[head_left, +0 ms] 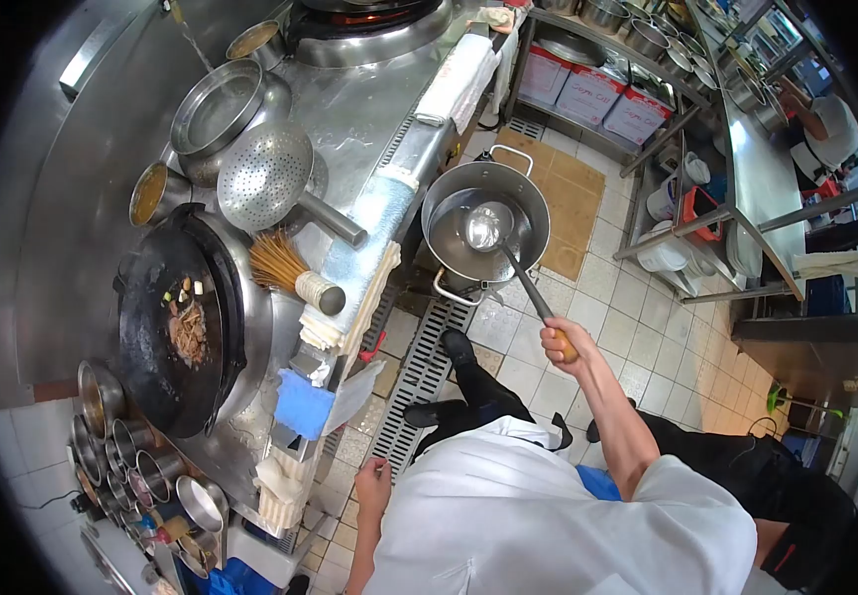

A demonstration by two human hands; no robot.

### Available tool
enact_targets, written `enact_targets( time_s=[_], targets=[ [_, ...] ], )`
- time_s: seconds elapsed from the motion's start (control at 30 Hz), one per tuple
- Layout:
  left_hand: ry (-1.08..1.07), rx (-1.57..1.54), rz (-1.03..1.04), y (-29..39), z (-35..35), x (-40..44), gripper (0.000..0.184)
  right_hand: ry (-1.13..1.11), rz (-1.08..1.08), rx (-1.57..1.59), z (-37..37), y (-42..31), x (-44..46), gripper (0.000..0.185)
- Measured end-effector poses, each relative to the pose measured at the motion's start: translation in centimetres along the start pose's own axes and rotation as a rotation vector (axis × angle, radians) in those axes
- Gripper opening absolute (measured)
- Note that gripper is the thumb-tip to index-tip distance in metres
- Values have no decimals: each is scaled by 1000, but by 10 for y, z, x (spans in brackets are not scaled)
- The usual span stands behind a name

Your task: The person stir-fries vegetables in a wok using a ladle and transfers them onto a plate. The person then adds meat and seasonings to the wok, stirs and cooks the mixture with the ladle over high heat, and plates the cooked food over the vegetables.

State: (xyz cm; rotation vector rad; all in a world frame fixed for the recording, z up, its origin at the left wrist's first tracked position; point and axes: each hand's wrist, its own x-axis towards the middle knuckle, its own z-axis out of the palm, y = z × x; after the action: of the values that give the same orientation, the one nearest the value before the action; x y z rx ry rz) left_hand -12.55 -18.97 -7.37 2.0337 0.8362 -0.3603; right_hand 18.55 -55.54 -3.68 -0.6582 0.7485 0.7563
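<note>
My right hand (568,344) is wrapped round the wooden grip of a long-handled ladle (528,285). The ladle's shiny round bowl hangs in or over the mouth of a large two-handled metal pot (436,253); I cannot tell whether it touches the liquid inside. Low beside the stove's front edge is my left hand (373,484), its fingers curled with nothing seen in them. On the stove at left sits a black wok (156,372) holding shredded food (188,334) and a few green and white pieces. A bamboo brush (285,268) and a perforated strainer (265,178) lie behind it.
Metal bowls (216,109) and a pot of brown liquid (156,193) line the stove's back. Folded towels (458,79) lie along its edge. Several small pots (131,456) crowd the lower left. A floor grate (419,377) runs below. At right, another person (830,129) stands beyond a steel table (761,188).
</note>
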Motion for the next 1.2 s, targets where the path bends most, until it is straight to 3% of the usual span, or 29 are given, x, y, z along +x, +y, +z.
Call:
enact_targets(
  time_s=[0.13,0.37,0.43,0.6,0.73,0.8,0.9,0.97,1.03,1.13,1.2],
  targets=[
    [-47,90,-19,-9,7,3,16,-181,53,237,-5,8,-46,16],
    [-65,81,19,17,18,40,20,-210,-136,-83,56,-7,-140,30],
    [-26,247,222,26,26,67,24,-238,-161,-179,76,-12,-154,32],
    [13,407,386,55,57,147,46,-443,34,-124,133,-15,-160,53],
    [-39,460,280,96,63,192,55,-609,335,-1,182,1,-140,59],
    [-84,392,148,106,63,208,65,-632,467,-16,211,12,-123,60],
    [-5,367,108,93,78,232,60,-623,594,-79,262,34,-108,60],
    [-47,299,83,76,90,250,58,-608,651,-376,295,52,-94,59],
    [-97,190,64,67,103,260,56,-633,638,-608,326,79,-73,46],
    [42,23,49,69,110,268,56,-642,621,-797,363,126,-25,19],
    [132,-65,34,70,112,272,55,-712,619,-819,386,150,3,19]
  ],
)
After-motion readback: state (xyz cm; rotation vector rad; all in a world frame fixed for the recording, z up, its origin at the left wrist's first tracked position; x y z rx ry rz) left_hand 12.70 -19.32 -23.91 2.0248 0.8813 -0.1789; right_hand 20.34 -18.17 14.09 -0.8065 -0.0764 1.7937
